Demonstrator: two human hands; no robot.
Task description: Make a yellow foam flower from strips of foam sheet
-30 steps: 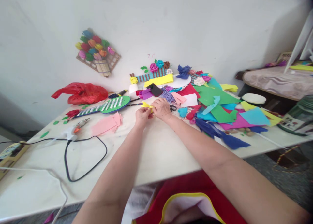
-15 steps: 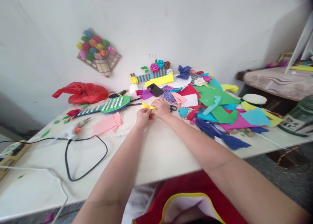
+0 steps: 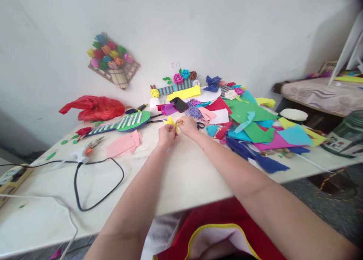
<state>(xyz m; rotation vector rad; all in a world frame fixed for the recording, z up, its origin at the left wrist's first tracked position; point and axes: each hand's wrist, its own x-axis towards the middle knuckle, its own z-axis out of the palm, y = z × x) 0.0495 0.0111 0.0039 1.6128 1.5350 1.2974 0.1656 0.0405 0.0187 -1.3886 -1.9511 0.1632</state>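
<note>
A small piece of yellow crepe paper (image 3: 170, 121), shaped like a pointed petal or flower, is between my hands above the middle of the table. My left hand (image 3: 167, 135) pinches it from the left and below, fingers closed. From the right, my right hand (image 3: 187, 126) grips a thin, twisted-looking yellow end of the same paper between thumb and finger. Black-handled scissors (image 3: 200, 125) lie just right of my right hand, their blades hidden. A dark pencil or stick (image 3: 157, 121) lies behind my left hand.
Left lie pink paper sheets (image 3: 121, 146), a hot glue gun (image 3: 82, 154) with a black cord, and a green paper guitar shape (image 3: 133, 121). Right is a heap of coloured paper (image 3: 252, 116) and a glass jar (image 3: 347, 135). Behind sit a phone (image 3: 179, 104) and a red bag (image 3: 98, 108).
The yellow paper has turned more upright and fanned out at the top. My right hand has shifted its fingers and now pinches a thin yellow end.
</note>
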